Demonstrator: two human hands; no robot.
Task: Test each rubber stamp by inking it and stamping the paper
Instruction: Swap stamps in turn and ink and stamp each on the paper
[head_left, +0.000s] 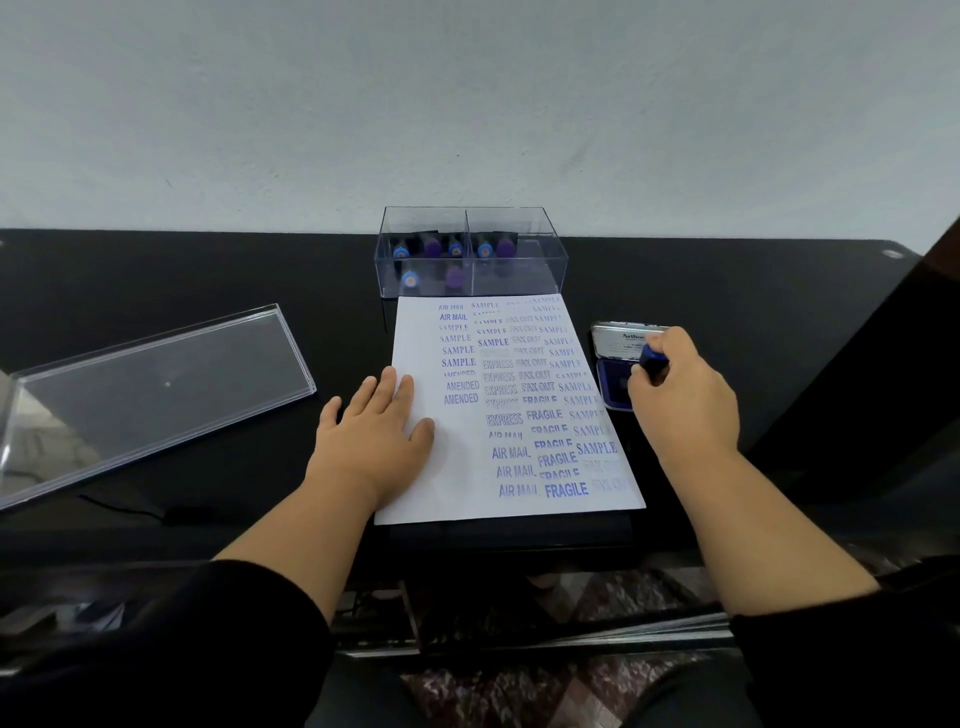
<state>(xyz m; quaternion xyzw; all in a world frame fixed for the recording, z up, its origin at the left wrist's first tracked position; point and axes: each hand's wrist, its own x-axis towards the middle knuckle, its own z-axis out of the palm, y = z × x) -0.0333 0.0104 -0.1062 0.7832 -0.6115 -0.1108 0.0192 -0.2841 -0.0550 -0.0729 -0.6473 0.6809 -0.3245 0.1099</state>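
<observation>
A white sheet of paper (462, 467) lies on the black desk, covered on its right side with several blue stamped words such as SAMPLE, AIR MAIL and FRAGILE. My left hand (376, 441) rests flat on the paper's left edge, fingers spread. My right hand (685, 400) grips a blue-handled rubber stamp (652, 358) and holds it down on the open ink pad (613, 387), whose silver lid (623, 340) stands up behind. A clear divided box (470, 228) behind the paper holds several more blue and purple stamps (434, 248).
The box's clear plastic lid (145, 389) lies on the desk at the left. A pale wall rises right behind the desk. A dark slanted panel (883, 364) stands at the right. A black cable (130, 506) runs near the front left edge.
</observation>
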